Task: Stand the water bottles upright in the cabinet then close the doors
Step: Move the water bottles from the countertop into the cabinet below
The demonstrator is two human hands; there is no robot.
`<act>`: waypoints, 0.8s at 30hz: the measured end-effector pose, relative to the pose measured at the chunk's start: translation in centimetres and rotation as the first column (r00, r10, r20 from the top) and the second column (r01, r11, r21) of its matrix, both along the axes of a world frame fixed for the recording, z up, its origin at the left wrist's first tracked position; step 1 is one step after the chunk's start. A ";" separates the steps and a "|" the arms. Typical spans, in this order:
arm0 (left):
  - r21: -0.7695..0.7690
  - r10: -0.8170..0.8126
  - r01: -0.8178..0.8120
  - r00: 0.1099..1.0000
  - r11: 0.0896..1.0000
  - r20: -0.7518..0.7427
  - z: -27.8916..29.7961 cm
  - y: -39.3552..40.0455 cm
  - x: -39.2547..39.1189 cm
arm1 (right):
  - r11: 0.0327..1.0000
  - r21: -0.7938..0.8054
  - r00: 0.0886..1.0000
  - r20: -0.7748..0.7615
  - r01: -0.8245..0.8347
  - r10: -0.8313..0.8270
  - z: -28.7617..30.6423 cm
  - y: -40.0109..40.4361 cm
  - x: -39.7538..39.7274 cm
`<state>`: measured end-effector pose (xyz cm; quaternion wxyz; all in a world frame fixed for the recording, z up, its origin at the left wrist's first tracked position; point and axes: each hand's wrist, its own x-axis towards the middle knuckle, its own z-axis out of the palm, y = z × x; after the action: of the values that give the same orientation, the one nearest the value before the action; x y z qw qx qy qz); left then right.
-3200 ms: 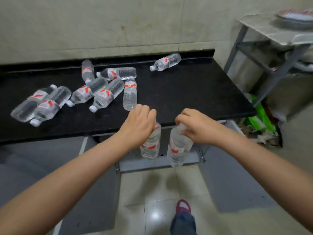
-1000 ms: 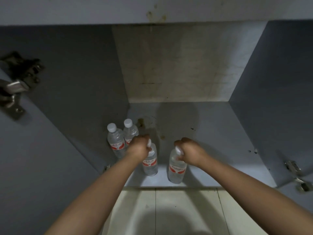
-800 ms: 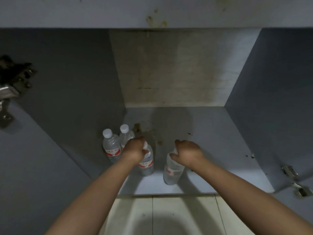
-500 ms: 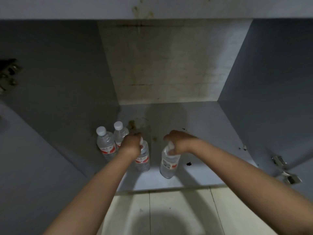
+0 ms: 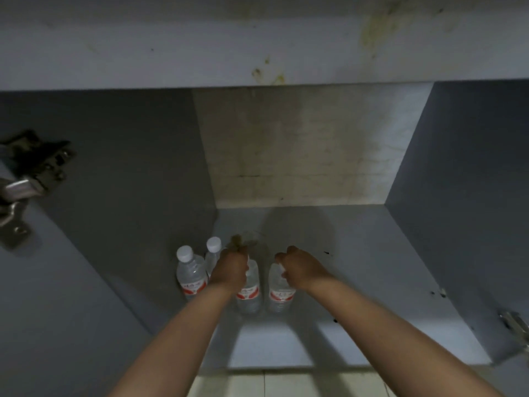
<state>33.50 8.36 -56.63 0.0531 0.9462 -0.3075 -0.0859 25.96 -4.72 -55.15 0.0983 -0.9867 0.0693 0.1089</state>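
Observation:
Both arms reach into the open grey cabinet (image 5: 357,253). My left hand (image 5: 232,269) grips the top of a clear bottle with a red label (image 5: 249,290), which stands upright on the cabinet floor. My right hand (image 5: 299,267) grips the top of a second such bottle (image 5: 279,293), upright just to its right. Both caps are hidden under the hands. Two more upright bottles, a nearer one (image 5: 191,272) and a farther one (image 5: 213,253), stand with white caps against the left wall.
The cabinet's left door (image 5: 43,296) and its hinge (image 5: 25,179) are at the left; a right hinge (image 5: 513,325) shows at the lower right. The floor to the right of the bottles is bare, with brown stains (image 5: 239,240). Pale floor tiles (image 5: 286,385) lie in front.
From the counter, both hands carried a bottle each down into the cabinet. Over the last second they pushed the two bottles deeper in, closer to the pair at the left wall.

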 end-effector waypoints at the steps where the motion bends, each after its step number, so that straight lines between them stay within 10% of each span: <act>1: -0.010 -0.010 0.011 1.000 1.000 0.012 -0.1 -0.1 0.1 | 1.000 0.008 1.000 0.019 -0.003 0.003 -0.1 0.2 0.4; 24: 0.023 0.000 -0.001 0.998 1.000 0.065 -0.2 -1.7 2.3 | 0.986 0.112 0.980 0.144 0.120 -0.136 -1.5 0.4 4.1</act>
<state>35.76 6.66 -56.83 0.0323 0.9491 -0.3079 -0.0587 30.03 -4.36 -56.68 0.1606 -0.9793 0.1195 0.0307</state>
